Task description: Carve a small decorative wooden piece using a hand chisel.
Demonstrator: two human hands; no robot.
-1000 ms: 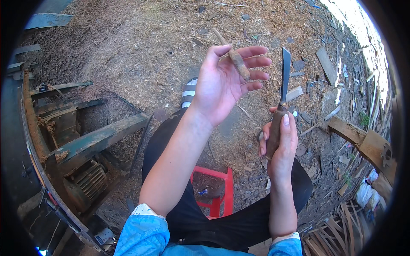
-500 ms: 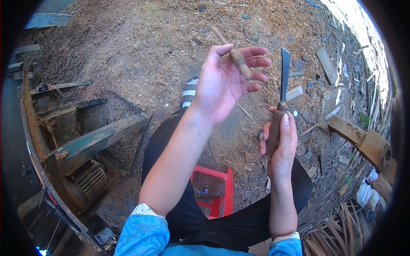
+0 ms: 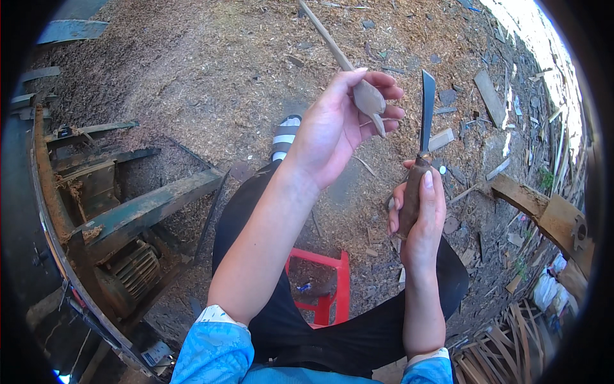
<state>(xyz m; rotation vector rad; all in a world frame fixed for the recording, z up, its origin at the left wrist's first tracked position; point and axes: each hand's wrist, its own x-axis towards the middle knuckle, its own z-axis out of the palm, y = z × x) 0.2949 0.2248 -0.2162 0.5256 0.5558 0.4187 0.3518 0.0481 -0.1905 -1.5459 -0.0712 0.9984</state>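
A carved wooden piece point(image 3: 369, 100) with a long thin stem and a bulbous, pointed end rests in my left hand point(image 3: 332, 125). The thumb presses it against the fingers, and its stem slants up to the far left. My right hand point(image 3: 419, 217) is wrapped round the brown wooden handle of a knife point(image 3: 427, 105). The knife's dark, slightly curved blade stands upright, pointing away from me, a little to the right of the left fingertips. Blade and wood are apart.
A red plastic stool point(image 3: 343, 288) shows between my knees. On the left stand a rusty metal frame point(image 3: 153, 201) and a motor point(image 3: 137, 269). Shavings and wood scraps cover the ground. Thin wood strips point(image 3: 511, 342) lie at lower right, below a wooden beam point(image 3: 521, 195).
The carved piece has turned in my left hand; more of its stem now shows and its pointed end faces differently. My right hand and the knife have stayed in place.
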